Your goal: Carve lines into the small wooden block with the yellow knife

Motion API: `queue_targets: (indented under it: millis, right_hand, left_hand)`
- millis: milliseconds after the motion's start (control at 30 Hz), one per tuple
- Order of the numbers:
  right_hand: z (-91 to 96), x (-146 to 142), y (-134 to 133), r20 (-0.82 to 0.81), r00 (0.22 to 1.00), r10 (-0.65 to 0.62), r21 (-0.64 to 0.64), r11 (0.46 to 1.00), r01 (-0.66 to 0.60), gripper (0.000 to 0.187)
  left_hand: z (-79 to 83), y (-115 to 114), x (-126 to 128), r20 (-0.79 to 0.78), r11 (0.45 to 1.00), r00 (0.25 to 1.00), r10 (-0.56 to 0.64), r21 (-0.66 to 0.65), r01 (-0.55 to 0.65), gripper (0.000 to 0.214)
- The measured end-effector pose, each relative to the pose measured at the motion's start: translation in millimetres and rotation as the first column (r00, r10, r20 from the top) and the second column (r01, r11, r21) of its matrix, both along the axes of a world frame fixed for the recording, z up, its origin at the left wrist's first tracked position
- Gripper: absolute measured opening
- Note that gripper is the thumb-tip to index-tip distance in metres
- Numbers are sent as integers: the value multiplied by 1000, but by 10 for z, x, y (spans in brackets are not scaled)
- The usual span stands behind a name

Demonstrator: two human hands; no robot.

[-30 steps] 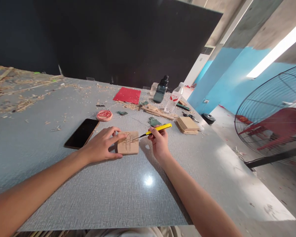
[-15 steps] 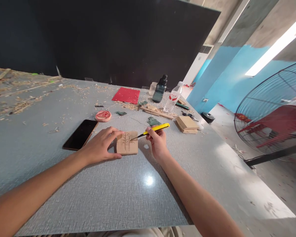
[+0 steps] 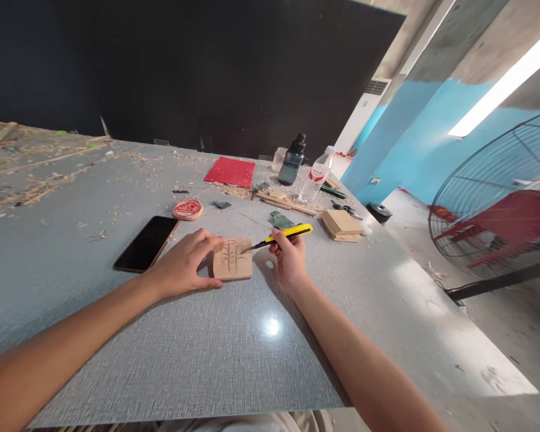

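Note:
A small square wooden block (image 3: pixel 233 271) lies on the grey table, its top face scored with dark carved lines. My left hand (image 3: pixel 186 264) grips it from the left, fingers on the upper edge and thumb by the lower left corner. In my right hand (image 3: pixel 289 258) is a yellow utility knife (image 3: pixel 296 231), held like a pen. Its dark blade slants down to the left, with the tip at the block's upper right part; whether it touches the wood is hard to tell. A black phone (image 3: pixel 146 243) and a round carved piece with red marks (image 3: pixel 188 209) lie left of the block.
Stacked wooden blocks (image 3: pixel 341 223) sit to the right. Further back are a clear plastic bottle (image 3: pixel 314 180), a dark bottle (image 3: pixel 292 162), a red sheet (image 3: pixel 230 172), wood sticks (image 3: pixel 288 204) and scattered shavings. A large fan (image 3: pixel 499 198) stands beyond the table's right edge.
The knife and my right hand have shifted slightly to the right, and the blade tip sits a little higher on the block. My left hand stays in place.

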State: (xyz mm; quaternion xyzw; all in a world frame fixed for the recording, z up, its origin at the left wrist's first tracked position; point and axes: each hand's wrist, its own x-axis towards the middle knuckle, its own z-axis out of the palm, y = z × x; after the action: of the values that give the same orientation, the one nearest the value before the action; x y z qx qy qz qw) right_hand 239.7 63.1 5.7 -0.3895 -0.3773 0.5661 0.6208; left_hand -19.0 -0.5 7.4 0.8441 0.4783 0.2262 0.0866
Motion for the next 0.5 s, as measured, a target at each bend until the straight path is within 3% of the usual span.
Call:
queue_targets:
  millis: [500]
  right_hand:
    - [-62,-9,32,-44,997,56,-10,998,-56,28]
  left_hand:
    - [6,13,-8,2,999,1000,22,-25,-22,87]
